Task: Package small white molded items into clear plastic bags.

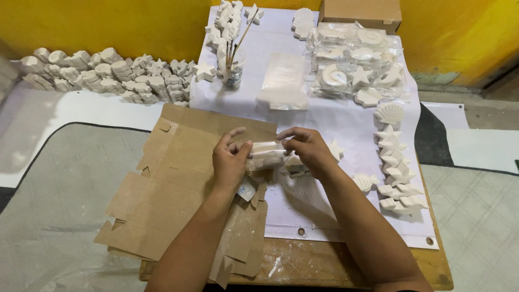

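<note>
At the middle of the low wooden tabletop (324,265), a small clear plastic bag holding a white plaster piece (266,155) is held between both hands, just above the edge of a flattened brown cardboard box blank (178,184). The left hand (231,159) is closed on the bag's left end with thumb and fingers pinched, and the right hand (307,148) is closed on its right end; the two hands are held close together, joined only by the bag.

A white sheet with metal eyelets (346,121) is spread under the right hand. On its far part, a heap of clear bags already filled with white shell and star casts (357,65) is seen, with a plain brown cardboard box (361,12) behind it against the yellow wall. A flat stack of empty clear bags (284,81) is laid just left of the heap. A glass jar of thin brushes (233,70) stands further left, beside a column of unwrapped white casts (224,27).

Along the sheet's right edge a row of white plaster fish and stars (397,173) is lined up, topped by a white scallop shell cast (389,113). At far left, a long bank of white plaster casts (108,73) is stacked along the wall.
</note>
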